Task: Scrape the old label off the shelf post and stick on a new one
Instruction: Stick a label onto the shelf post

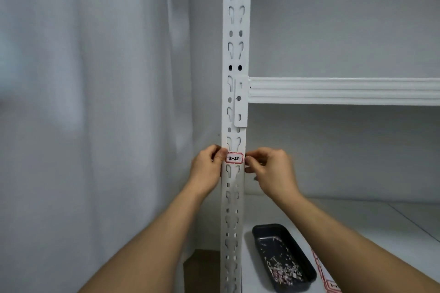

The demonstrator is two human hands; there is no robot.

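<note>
A white slotted shelf post (235, 54) runs up the middle of the view. A white label with a red border and black handwriting (234, 157) lies flat across the post at hand height. My left hand (208, 165) is at the label's left edge, its fingers curled and its thumb on that edge. On the other side, my right hand (269, 164) has curled fingertips at the label's right edge. Whether either hand pinches the label or only presses it I cannot tell.
A dark tray (262, 233) holding several paper scrapings sits on the lower shelf board (357, 221). A sheet of red-bordered labels (329, 283) lies to its right, partly under my right forearm. A white beam (345, 90) joins the post above. A pale curtain (95, 102) hangs on the left.
</note>
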